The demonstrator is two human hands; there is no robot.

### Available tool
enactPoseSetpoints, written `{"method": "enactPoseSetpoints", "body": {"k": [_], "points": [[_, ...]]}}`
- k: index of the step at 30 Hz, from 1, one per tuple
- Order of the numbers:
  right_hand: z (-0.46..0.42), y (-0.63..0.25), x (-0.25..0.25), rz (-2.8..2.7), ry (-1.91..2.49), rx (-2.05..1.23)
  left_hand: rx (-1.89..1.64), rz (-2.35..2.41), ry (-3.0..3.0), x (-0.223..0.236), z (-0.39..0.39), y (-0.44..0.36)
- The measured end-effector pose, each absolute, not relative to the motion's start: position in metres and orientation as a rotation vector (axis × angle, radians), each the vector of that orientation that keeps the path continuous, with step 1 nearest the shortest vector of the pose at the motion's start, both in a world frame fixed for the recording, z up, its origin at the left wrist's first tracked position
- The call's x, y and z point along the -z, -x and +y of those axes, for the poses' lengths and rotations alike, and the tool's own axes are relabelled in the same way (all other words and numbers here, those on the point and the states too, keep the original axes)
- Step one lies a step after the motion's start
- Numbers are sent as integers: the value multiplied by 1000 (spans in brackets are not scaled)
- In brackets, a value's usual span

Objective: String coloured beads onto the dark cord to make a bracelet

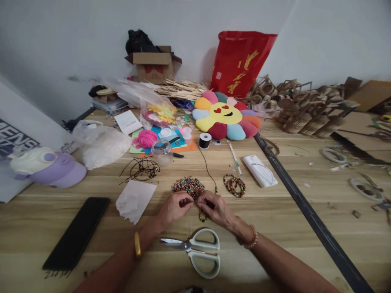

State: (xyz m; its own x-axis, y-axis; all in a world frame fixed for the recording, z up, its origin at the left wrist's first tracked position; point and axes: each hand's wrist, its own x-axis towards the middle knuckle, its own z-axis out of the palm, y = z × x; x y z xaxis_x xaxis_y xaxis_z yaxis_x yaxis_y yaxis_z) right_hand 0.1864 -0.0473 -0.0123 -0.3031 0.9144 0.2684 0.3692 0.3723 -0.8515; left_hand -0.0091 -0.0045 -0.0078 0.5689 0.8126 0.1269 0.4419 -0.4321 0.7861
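My left hand (175, 207) and my right hand (214, 207) meet at the middle of the wooden table (275, 228), both pinched. Between them runs a black cord with a short strand of coloured beads (202, 216) hanging below my right fingers. The cord leads up to a black thread spool (205, 140). A pile of loose coloured beads (187, 186) lies just beyond my fingertips. A finished beaded bracelet (234, 185) lies to the right of the pile. Scissors (198, 250) with grey handles lie between my forearms.
A black phone (76, 238) and a white paper scrap (135, 200) lie at left. A lilac cap (50, 167), plastic bags, pink yarn, a small clear jar (162, 152), a flower cushion (226, 116), a white packet (260, 170), a red bag and wooden craft pieces sit further back.
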Motion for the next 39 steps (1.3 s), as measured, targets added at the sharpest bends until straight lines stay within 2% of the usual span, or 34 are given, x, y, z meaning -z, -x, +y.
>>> {"method": "enactPoseSetpoints", "body": {"k": [6,14,39], "points": [[-48,-187,14,-1843,1127,-908,-601,961,-1732,9,1,12],[-48,-188,11,-1862,1103,-926,-582,926,-1572,14,5,15],[-48,-189,14,-1923,1095,-927,-538,870,-1611,15,3,14]]}}
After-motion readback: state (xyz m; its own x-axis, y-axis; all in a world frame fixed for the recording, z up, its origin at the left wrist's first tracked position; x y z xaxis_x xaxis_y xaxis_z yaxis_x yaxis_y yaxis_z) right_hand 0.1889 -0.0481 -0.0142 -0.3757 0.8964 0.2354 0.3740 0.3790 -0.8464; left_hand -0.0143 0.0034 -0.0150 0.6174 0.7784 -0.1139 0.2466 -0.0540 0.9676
